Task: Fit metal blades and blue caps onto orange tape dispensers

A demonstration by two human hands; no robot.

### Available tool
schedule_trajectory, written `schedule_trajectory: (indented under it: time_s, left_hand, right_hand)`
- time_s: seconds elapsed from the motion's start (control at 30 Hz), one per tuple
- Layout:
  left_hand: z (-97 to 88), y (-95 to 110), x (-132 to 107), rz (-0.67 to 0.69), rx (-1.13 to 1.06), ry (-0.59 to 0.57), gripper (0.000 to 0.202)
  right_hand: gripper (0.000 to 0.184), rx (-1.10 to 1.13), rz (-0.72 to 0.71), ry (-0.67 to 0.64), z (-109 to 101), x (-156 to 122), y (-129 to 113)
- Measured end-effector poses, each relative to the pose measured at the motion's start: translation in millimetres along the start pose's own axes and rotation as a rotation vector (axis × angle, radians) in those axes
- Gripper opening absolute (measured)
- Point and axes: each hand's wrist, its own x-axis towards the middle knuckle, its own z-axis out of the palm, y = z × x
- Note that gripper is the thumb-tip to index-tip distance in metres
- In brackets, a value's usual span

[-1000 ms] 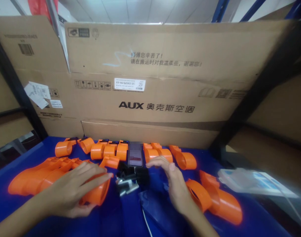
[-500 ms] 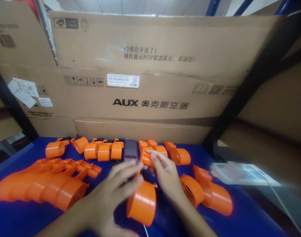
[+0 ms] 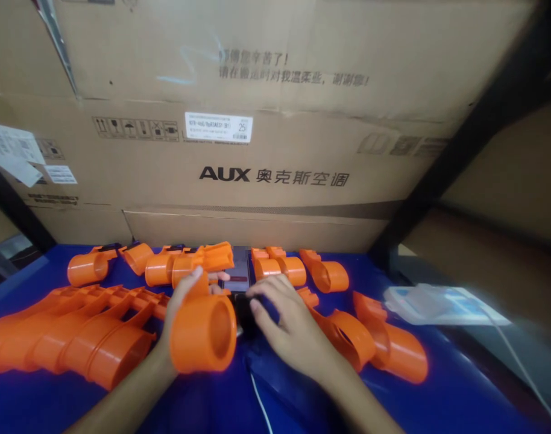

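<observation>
An orange plastic part with a wide round ring [image 3: 203, 334] and a ribbed arm is gripped in my left hand [image 3: 178, 301], its arm pointing up and to the right. The ring faces me, partly covering the palm. My right hand [image 3: 289, 322] is just right of it, fingers curled down onto a small dark black part [image 3: 243, 313] on the table. The fingers partly hide that black part, and its exact kind does not show. Behind the hands lies a flat grey device [image 3: 236, 271] with a dark red strip.
Nested orange parts [image 3: 72, 331] lie at the left on the blue table [image 3: 203, 404]. Several orange rings, some with black pieces, stand along the back. More orange parts [image 3: 399, 352] lie right, near a white-blue package [image 3: 442, 306]. A cardboard wall [image 3: 275, 223] closes the back.
The orange part is now held in my left hand, upright and further left. My right hand has left the orange piece and come down to the black part. The view has tilted down.
</observation>
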Motion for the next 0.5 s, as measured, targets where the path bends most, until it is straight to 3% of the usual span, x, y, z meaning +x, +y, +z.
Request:
schedule_trajectory:
  time_s: [0.1, 0.17, 0.5]
  left_hand:
    - [-3.3, 8.7, -7.5, -0.016, -0.171, -0.013, 0.034]
    - [-4.6, 9.1, -11.3, -0.001, -0.184, -0.017, 0.033]
    - [-10.0, -0.1, -11.2, 0.063, -0.14, 0.03, 0.026]
  right_hand:
    - [0.014, -0.212, -0.105, -0.239, 0.5, -2.2, -3.6]
    - [0.015, -0.284, -0.127, -0.315, 4.3, -3.8, -3.9]
    - [0.017, -0.393, -0.096, -0.334, 17.3, -4.8, 6.2]
